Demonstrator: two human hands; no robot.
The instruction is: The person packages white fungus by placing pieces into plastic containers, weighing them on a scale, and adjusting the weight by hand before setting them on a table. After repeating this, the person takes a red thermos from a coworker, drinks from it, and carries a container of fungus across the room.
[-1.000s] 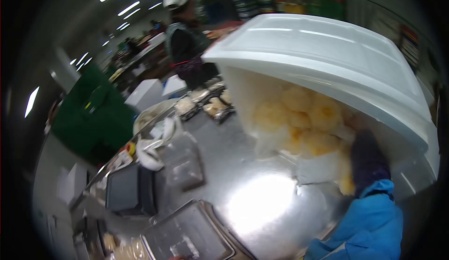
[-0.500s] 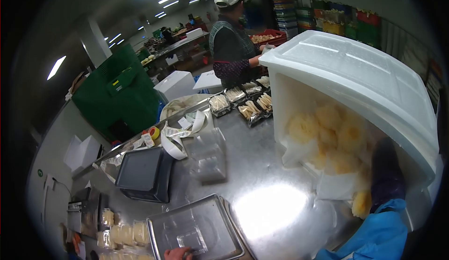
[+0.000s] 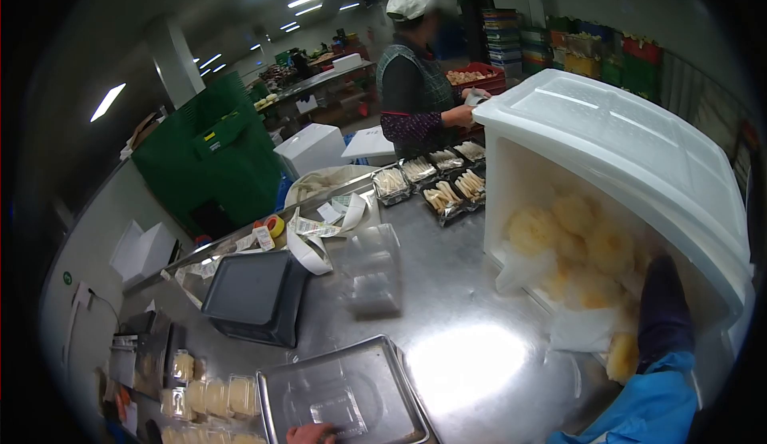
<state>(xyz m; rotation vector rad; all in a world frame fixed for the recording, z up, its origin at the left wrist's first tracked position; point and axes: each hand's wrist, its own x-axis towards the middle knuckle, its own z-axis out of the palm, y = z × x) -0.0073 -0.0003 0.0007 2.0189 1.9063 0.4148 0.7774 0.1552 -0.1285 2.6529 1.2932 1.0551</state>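
My left hand (image 3: 311, 434) is at the bottom edge, at the near rim of a metal tray (image 3: 349, 380) with a clear plastic container (image 3: 337, 412) lying in it. Only part of the hand shows, and its grip is unclear. On the right, my right arm, in a dark sleeve (image 3: 665, 312) and blue cover, reaches into a white foam box (image 3: 511, 164) lying on its side. The hand itself is hidden inside. Round yellowish pieces (image 3: 571, 244) and white sheets (image 3: 587, 328) fill the box, and one piece (image 3: 622, 358) sits at its opening.
Stacked black trays (image 3: 252, 292), clear containers (image 3: 373, 272) and label strips (image 3: 311, 252) lie on the metal table. Packed trays (image 3: 441, 196) stand at the far edge, filled clear packs (image 3: 216, 398) at lower left. Beyond the table a co-worker (image 3: 411, 84) stands beside a red crate (image 3: 479, 78).
The whole view has shifted slightly, so things sit a little lower and further right. The co-worker's hands show more clearly. My right arm remains in the box.
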